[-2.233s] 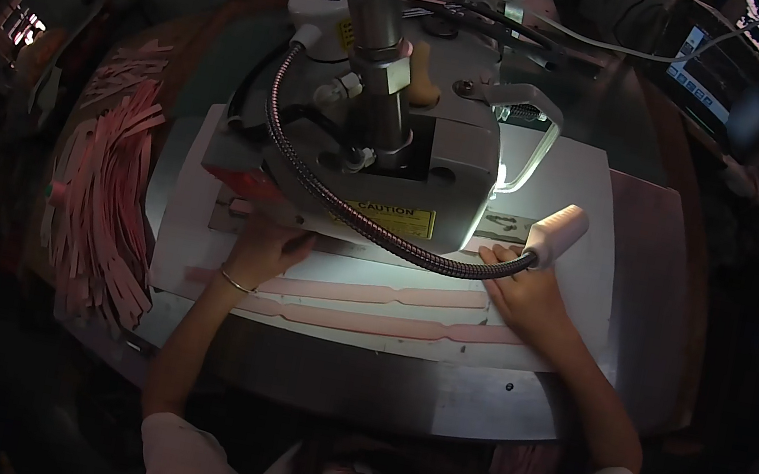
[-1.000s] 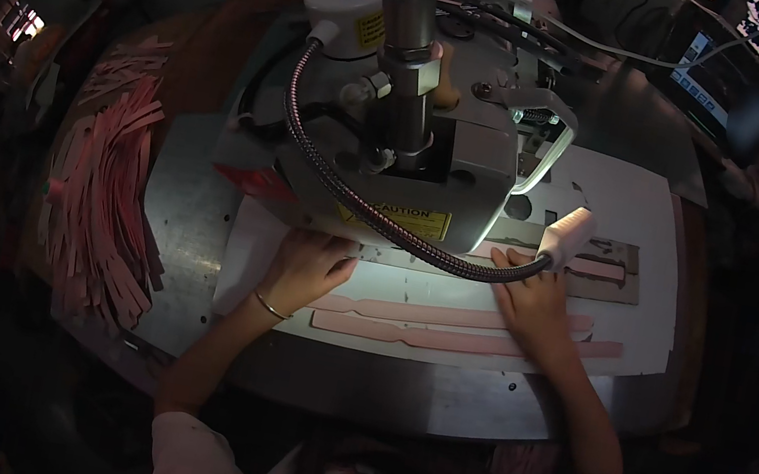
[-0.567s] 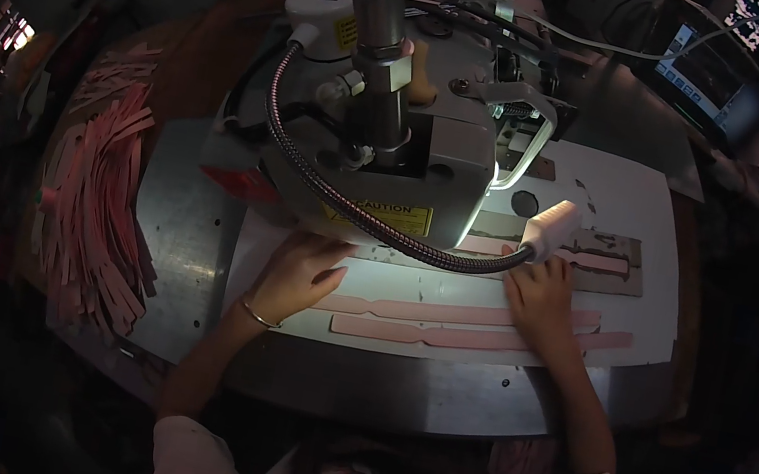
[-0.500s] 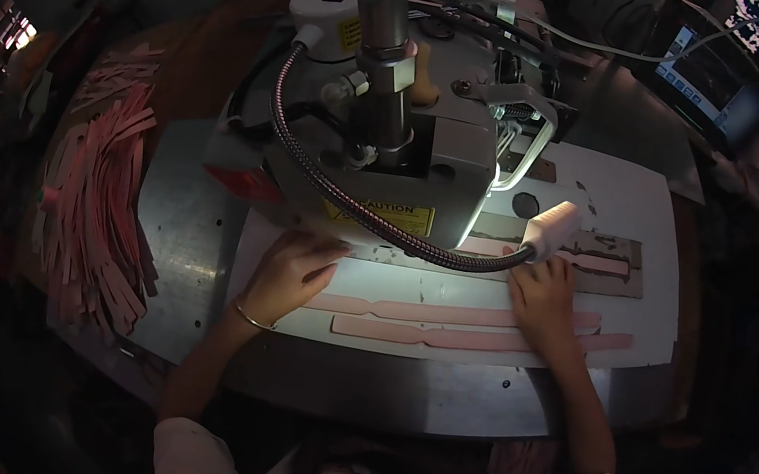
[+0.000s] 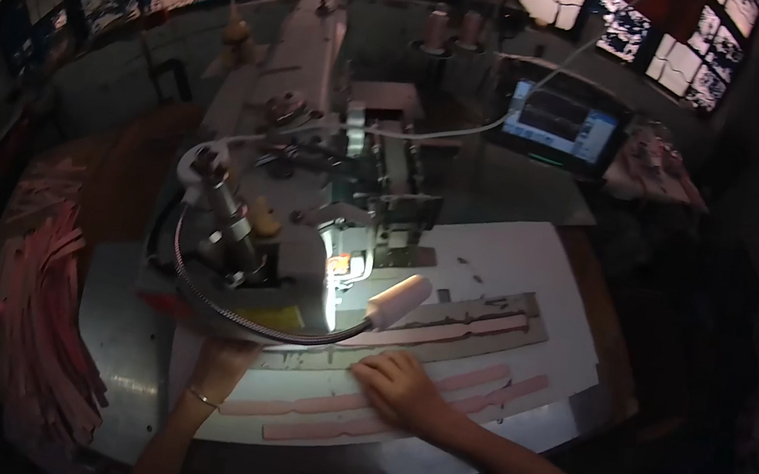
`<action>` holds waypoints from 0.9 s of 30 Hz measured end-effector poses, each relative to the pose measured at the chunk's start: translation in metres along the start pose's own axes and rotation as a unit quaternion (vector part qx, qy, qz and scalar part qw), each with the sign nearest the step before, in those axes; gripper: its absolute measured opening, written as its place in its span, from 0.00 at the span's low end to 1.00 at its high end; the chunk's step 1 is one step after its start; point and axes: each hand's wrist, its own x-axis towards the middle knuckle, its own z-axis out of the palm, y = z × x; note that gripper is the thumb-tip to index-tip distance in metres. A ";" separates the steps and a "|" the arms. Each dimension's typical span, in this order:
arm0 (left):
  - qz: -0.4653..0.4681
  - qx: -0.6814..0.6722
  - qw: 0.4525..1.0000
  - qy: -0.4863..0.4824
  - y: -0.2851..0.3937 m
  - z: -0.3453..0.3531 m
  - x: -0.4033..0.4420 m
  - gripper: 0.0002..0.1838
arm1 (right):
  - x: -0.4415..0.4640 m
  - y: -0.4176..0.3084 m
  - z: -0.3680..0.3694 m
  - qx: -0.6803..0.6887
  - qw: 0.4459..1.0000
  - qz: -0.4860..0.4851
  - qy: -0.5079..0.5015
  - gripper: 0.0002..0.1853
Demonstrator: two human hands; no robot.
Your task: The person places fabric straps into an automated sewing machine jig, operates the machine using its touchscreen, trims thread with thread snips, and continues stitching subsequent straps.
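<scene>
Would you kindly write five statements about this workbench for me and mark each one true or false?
1. The left hand has a bracelet at its wrist. True.
2. The right hand rests on the large heap of pink strips. False: it is at the near edge of the grey board, and the heap lies to the person's left.
3. Two loose pink strips lie on the white sheet. True.
4. The screen at the back is dark. False: it is lit.
5. Another pink strip lies along the grey board. True.
</scene>
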 end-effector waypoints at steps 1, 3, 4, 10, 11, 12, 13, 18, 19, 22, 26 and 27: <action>0.005 -0.027 0.999 0.031 0.002 -0.010 0.002 0.03 | 0.000 -0.006 -0.006 -0.023 1.000 0.008 0.015 0.19; -0.008 -0.119 0.991 0.057 0.011 -0.003 0.010 0.04 | -0.001 0.009 -0.028 -0.073 0.995 0.032 0.051 0.22; 0.004 -0.144 0.988 0.054 0.018 -0.006 0.013 0.04 | -0.004 0.015 -0.037 -0.091 0.993 0.041 0.059 0.22; 0.036 -0.240 0.969 -0.045 0.056 -0.075 0.018 0.04 | -0.010 0.052 -0.039 -0.123 0.989 0.040 0.067 0.20; 0.046 -0.252 0.966 -0.039 0.060 -0.079 0.018 0.04 | -0.011 0.058 -0.038 -0.109 0.992 0.029 0.063 0.19; 0.056 -0.264 0.962 -0.034 0.063 -0.082 0.017 0.03 | -0.012 0.062 -0.038 -0.094 0.994 0.018 0.059 0.18; 0.066 -0.277 0.958 -0.028 0.064 -0.082 0.015 0.03 | -0.013 0.064 -0.038 -0.080 0.995 0.008 0.053 0.17; 0.057 -0.129 0.990 0.007 0.049 -0.080 0.006 0.04 | -0.019 0.057 -0.056 -0.149 0.987 -0.040 0.038 0.15; 0.055 -0.127 0.990 0.005 0.045 -0.079 0.005 0.04 | -0.021 0.052 -0.058 -0.158 0.984 -0.063 0.048 0.17; -0.039 -0.152 0.985 -0.069 0.067 -0.049 0.050 0.06 | -0.039 0.107 -0.066 -0.049 0.997 -0.050 -0.031 0.22; -0.097 -0.244 0.958 -0.113 0.060 -0.049 0.031 0.14 | -0.041 0.094 -0.056 0.009 0.996 -0.030 -0.084 0.28; -0.101 -0.249 0.959 -0.095 0.050 -0.045 0.024 0.14 | -0.038 0.094 -0.055 -0.004 0.997 -0.034 -0.072 0.28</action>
